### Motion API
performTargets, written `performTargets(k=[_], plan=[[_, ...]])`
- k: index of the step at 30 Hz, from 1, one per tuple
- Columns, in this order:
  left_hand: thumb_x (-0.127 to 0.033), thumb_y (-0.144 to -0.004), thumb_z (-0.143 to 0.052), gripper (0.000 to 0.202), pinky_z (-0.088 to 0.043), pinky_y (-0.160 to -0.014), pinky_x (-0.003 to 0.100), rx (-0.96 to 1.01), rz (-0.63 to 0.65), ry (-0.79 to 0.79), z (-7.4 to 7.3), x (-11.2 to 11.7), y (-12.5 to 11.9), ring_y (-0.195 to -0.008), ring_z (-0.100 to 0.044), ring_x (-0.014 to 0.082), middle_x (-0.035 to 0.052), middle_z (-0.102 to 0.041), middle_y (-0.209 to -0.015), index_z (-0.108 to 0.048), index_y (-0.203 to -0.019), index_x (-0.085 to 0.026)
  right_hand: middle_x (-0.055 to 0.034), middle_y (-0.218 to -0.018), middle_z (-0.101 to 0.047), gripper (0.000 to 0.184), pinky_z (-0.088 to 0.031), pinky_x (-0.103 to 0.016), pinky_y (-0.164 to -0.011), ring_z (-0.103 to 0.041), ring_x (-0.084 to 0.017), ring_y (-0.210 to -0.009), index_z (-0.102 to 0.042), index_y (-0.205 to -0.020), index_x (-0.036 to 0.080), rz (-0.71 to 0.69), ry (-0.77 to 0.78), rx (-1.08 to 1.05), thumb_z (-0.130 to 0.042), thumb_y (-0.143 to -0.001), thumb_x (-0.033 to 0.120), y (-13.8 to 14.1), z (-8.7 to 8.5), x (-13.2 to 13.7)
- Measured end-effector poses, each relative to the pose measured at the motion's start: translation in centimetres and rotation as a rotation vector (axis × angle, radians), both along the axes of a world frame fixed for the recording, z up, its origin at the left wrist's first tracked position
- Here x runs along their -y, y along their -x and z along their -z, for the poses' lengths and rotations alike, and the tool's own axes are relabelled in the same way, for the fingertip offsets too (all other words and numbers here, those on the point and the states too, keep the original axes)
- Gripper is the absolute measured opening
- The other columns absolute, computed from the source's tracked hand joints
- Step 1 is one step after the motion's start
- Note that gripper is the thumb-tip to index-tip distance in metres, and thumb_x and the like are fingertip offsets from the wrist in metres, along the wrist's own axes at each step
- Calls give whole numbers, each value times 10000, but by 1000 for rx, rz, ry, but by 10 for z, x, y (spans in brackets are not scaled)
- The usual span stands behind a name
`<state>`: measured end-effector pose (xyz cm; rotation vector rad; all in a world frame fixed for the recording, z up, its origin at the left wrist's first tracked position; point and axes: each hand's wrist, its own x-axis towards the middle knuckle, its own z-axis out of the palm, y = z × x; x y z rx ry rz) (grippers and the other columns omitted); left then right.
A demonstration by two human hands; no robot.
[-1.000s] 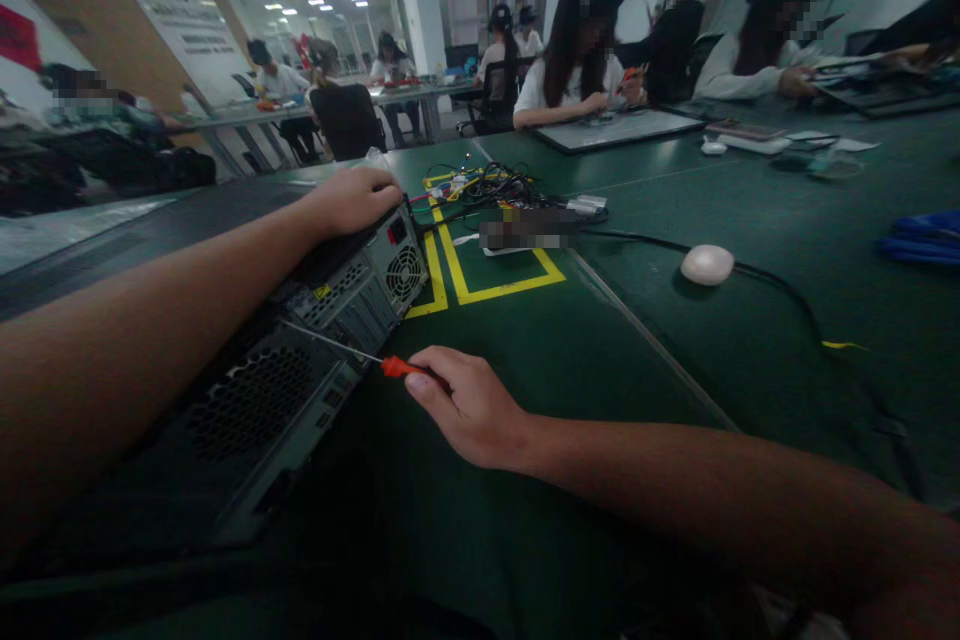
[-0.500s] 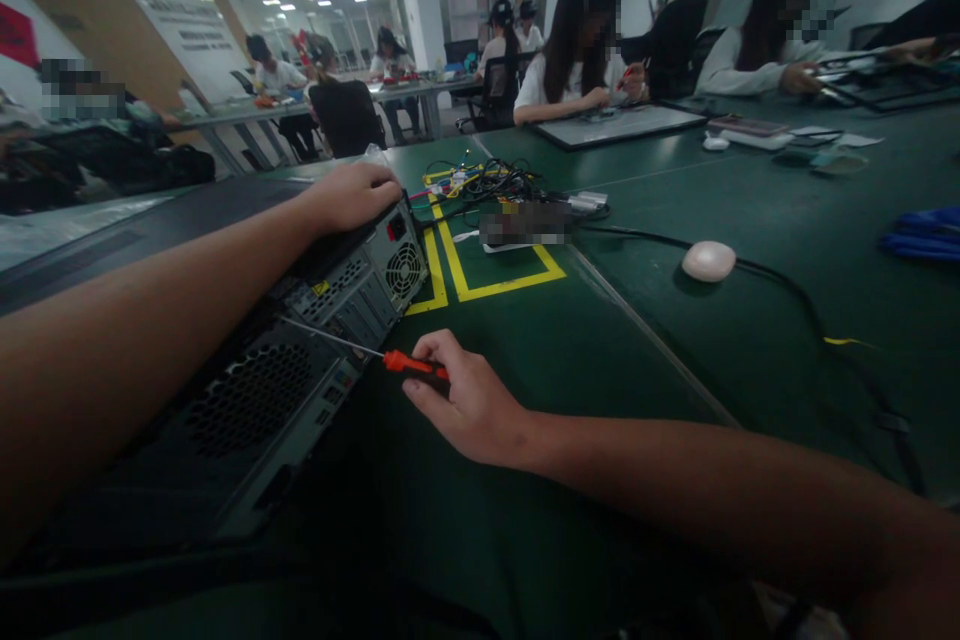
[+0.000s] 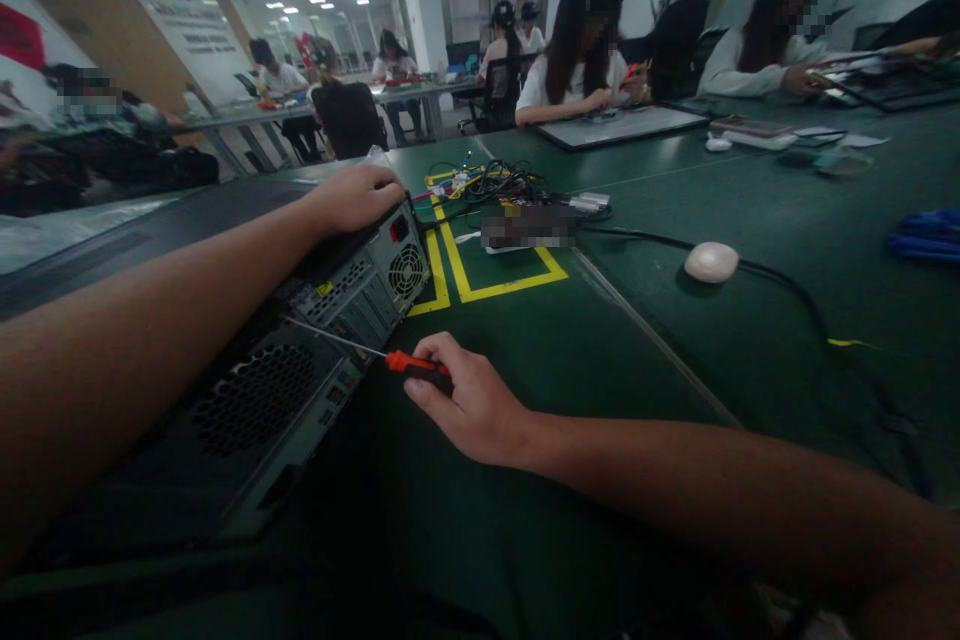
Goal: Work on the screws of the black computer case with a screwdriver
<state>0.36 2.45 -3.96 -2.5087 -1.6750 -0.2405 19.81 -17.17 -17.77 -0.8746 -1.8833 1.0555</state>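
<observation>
A desktop computer case lies on its side on a green matte-covered workbench, its grey sheet-metal rear panel facing the viewer, perforated with a honeycomb vent, a round fan grille and rows of rectangular port openings. The left hand rests palm-down on the upper far corner of the case, fingers together and curled over the edge, the forearm stretched along the top panel. The right hand lies low on the bench surface just beside the case, fingers closed around the orange-and-black handle of a screwdriver; the thin bright steel shaft slants up and left, its tip meeting the rear panel. Yellow tape lines mark a rectangle behind the case, near a tangle of coloured cables. A smooth, white oval puck sits on a black cord to the right.
</observation>
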Motion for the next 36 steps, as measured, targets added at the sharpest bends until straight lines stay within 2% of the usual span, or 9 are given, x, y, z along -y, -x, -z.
performTargets(k=[8, 12, 18, 25, 32, 36], plan=[[-403, -1001, -340, 548, -494, -1061, 427, 5, 3, 2, -1, 1, 0, -1161, -662, 283, 152, -737, -1269, -737, -1221, -96, 34, -830, -577, 157, -396, -297, -697, -525, -154, -700, -535, -1075, 233, -6, -12, 9, -614, -990, 339, -1, 0, 0], [-402, -991, -342, 556, -499, -1043, 434, 5, 15, 0, -1, -1, 0, -1152, -668, 302, 183, -736, -1260, -738, -1211, -78, 38, -808, -568, 147, -393, -301, -701, -519, -158, -699, -529, -1068, 234, -9, -4, 14, -601, -994, 338, -1, -4, 0], [-404, -1006, -334, 541, -496, -1041, 407, -4, 7, 5, -1, 1, 0, -1129, -659, 265, 146, -740, -1243, -736, -1200, -98, 39, -818, -560, 142, -396, -305, -710, -524, -154, -695, -533, -1056, 229, -17, -16, -1, -610, -989, 327, -2, -4, 0], [-400, -1015, -350, 522, -491, -1052, 394, -7, -2, 11, -3, 4, -1, -1155, -652, 270, 138, -738, -1282, -735, -1216, -110, 28, -829, -584, 144, -402, -299, -695, -538, -163, -719, -537, -1085, 231, -17, -13, 18, -597, -1004, 335, -2, -2, 0], [-399, -1009, -346, 553, -477, -1081, 414, -5, -8, 27, -3, 3, -2, -1188, -653, 287, 162, -724, -1292, -729, -1243, -76, 28, -843, -571, 148, -391, -299, -709, -537, -155, -716, -540, -1073, 226, -9, -41, -1, -607, -993, 330, -1, -1, 0], [-448, -978, -355, 560, -482, -1073, 416, 19, -12, 14, -1, -1, 0, -1204, -661, 298, 130, -734, -1262, -760, -1218, -146, 34, -829, -573, 145, -396, -298, -713, -532, -155, -708, -545, -1073, 229, 1, -35, 1, -614, -992, 328, -1, -1, 0]])
